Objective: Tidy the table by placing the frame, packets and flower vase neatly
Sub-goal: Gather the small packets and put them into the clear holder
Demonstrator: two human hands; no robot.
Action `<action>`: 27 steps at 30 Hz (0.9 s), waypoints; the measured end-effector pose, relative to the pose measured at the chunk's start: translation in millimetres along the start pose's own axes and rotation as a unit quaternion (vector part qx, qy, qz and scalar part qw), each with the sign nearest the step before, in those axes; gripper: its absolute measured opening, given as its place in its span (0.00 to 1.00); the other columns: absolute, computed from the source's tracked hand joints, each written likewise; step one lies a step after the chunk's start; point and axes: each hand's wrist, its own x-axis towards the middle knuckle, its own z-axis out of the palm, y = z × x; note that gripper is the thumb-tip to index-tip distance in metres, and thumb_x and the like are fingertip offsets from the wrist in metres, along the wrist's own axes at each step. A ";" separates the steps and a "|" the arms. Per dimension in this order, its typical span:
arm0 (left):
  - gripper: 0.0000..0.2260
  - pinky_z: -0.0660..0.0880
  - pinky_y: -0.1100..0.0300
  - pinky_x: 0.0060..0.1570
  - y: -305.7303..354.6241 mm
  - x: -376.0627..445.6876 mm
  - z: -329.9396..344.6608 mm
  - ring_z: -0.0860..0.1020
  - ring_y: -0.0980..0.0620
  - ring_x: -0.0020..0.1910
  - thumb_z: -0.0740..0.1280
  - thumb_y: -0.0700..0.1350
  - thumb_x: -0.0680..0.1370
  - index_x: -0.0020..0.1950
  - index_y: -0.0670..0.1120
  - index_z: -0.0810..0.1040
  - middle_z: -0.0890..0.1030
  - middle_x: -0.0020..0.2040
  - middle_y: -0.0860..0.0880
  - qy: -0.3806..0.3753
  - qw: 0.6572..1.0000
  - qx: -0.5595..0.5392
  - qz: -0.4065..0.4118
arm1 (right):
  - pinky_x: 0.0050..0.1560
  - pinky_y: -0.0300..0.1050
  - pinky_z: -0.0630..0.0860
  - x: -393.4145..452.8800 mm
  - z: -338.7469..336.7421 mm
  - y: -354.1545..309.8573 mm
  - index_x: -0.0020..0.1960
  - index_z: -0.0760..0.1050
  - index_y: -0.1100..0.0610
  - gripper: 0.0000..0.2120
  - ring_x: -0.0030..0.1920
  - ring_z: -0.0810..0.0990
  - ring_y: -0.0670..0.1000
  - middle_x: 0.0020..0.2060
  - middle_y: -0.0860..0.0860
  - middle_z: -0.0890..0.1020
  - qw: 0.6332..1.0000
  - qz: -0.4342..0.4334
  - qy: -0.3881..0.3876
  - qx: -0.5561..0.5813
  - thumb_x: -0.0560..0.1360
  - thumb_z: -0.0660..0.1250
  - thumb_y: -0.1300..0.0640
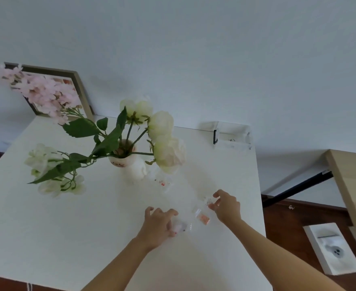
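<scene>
From the head view I see both of my hands low on the white counter (47,238), working among small clear packets; my left hand (159,224) lies palm down with fingers curled over a clear packet with pale contents (180,226), touching it at its near edge, though I cannot tell whether it truly grips it or only presses on it; my right hand (227,206) is half closed, thumb and forefinger pinching the far end of a clear packet of orange bits (202,216), which lies between the two hands with its long axis running from far right to near left; so that packet sits just left of my right hand, and I judge the right is the nearer one to draw it in; a third packet (162,183) lies farther off, just beside the flower vase (131,164), which stands upright mid-counter; the frame (76,85) leans against the wall at the far left corner, partly behind pink blossoms.
</scene>
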 end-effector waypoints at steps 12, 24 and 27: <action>0.16 0.51 0.54 0.69 13.1 12.5 12.0 0.71 0.55 0.58 0.70 0.53 0.70 0.57 0.55 0.75 0.73 0.57 0.55 0.007 0.992 0.116 0.046 | 0.56 0.46 0.67 4.8 15.5 -8.1 0.56 0.76 0.52 0.12 0.56 0.73 0.54 0.52 0.52 0.79 0.997 -0.039 0.011 -0.059 0.74 0.69 0.54; 0.05 0.61 0.58 0.63 27.0 19.2 10.3 0.77 0.53 0.44 0.65 0.44 0.75 0.49 0.49 0.73 0.81 0.44 0.53 0.013 0.996 0.081 0.035 | 0.52 0.45 0.66 8.9 5.2 -0.6 0.43 0.73 0.52 0.05 0.50 0.77 0.54 0.44 0.50 0.83 0.999 -0.044 -0.022 0.008 0.72 0.69 0.56; 0.04 0.67 0.61 0.46 37.3 34.4 2.3 0.77 0.49 0.40 0.60 0.42 0.77 0.50 0.46 0.73 0.80 0.45 0.49 0.069 0.996 0.030 0.051 | 0.45 0.45 0.75 19.0 -13.5 8.2 0.43 0.75 0.55 0.06 0.43 0.80 0.53 0.41 0.50 0.81 0.996 -0.018 -0.020 0.084 0.71 0.72 0.57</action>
